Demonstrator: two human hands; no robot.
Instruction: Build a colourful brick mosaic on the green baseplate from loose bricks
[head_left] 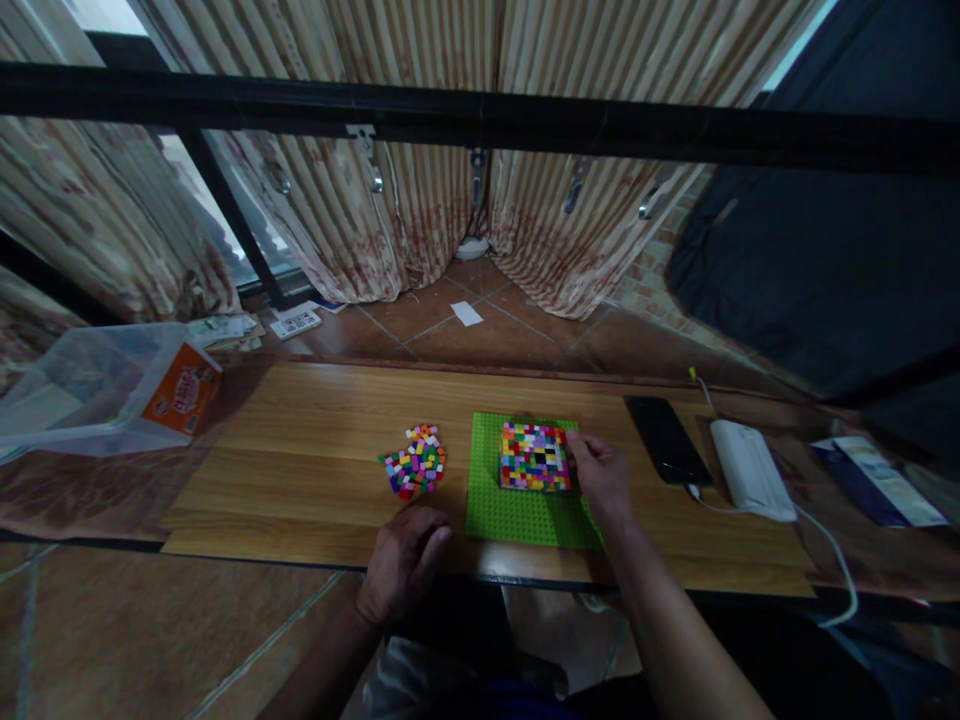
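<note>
A low rectangular block of multicoloured toy bricks stands on a green studded baseplate. One dark square gap shows in its top, right of the middle. My right hand is at the block's right side, fingers closed together by its upper right corner; whatever lies between the fingertips is hidden. To the left of the baseplate lies a loose pile of small coloured bricks. Just below that pile, my left hand rests at the table's front edge with its fingers curled in and nothing visible in them.
The wooden table carries a black phone with a cable plugged in, and a white power bank at the right. A clear plastic bin with an orange label stands far left. A packet lies far right. A dark rail crosses beyond.
</note>
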